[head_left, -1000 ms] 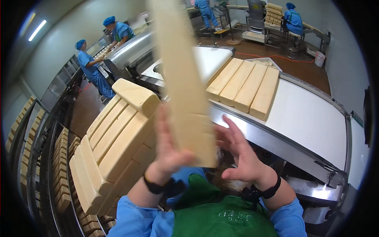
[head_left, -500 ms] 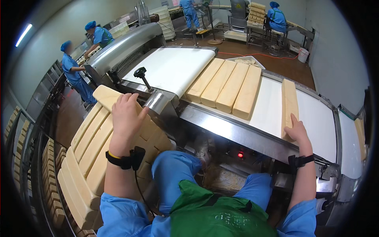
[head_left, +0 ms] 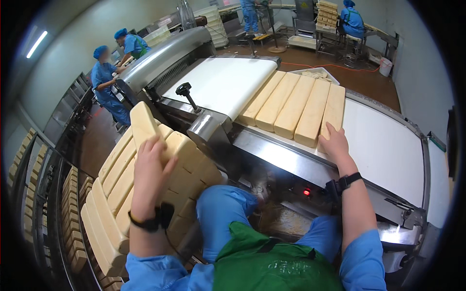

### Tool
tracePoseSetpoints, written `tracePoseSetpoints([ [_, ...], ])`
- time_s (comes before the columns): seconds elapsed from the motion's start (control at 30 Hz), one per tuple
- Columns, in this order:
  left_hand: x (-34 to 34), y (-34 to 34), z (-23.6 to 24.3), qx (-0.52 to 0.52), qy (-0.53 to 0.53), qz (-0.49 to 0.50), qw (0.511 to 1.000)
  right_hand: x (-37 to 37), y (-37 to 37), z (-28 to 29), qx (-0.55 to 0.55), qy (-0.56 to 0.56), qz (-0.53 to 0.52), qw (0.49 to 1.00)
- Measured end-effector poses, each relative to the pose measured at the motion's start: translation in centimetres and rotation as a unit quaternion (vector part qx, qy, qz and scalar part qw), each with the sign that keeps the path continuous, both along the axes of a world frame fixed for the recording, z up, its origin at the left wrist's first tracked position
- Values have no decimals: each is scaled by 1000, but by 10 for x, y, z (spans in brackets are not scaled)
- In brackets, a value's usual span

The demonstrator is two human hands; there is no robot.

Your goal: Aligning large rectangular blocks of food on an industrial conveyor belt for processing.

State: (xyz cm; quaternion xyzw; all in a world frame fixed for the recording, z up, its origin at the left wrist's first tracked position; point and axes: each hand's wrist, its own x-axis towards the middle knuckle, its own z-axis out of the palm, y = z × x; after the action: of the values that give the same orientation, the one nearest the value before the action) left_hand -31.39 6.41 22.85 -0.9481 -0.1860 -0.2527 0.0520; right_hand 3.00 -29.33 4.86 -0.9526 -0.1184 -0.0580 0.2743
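Observation:
At the top of a leaning stack of long pale-yellow blocks, my left hand is closed on one block, which sticks up tilted beyond my fingers. My right hand grips the near end of another long pale-yellow block lying flat on the white conveyor belt. That block lies alongside several like it, set side by side at the right of a raised white belt. Parts of both held blocks are hidden behind my fingers.
A metal roller housing and a black knob stand beside the raised belt. Racks of blocks line the left. Behind the row sits a white tray of scraps. Co-workers in blue are farther back.
My right hand has moved left, bringing its block up against the row on the belt. The block in my left hand has swung more upright. The view has shifted slightly.

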Motion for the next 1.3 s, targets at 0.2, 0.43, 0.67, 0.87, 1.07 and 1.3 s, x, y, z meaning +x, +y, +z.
tracePoseSetpoints([
  [0.2, -55, 11, 19, -98, 8, 80, 992, -49, 16, 6, 67, -176, 86, 978],
  [0.43, -49, 59, 19, -432, -32, 86, 897, -148, 50, 32, 193, -142, 334, 912],
  [0.67, -55, -44, -6, -661, -310, -217, 647, -197, 56, 78, 335, 138, 519, 774],
  [0.87, 41, -125, -43, -514, -126, -480, 699, -238, 47, 101, 567, 237, 410, 674],
  [1.07, 69, -141, -40, -294, -10, -530, 795, -153, -39, 70, 571, -20, 167, 803],
  [1.3, 41, -79, -51, -306, -21, -393, 867, -14, -163, 24, -76, 48, -117, 989],
])
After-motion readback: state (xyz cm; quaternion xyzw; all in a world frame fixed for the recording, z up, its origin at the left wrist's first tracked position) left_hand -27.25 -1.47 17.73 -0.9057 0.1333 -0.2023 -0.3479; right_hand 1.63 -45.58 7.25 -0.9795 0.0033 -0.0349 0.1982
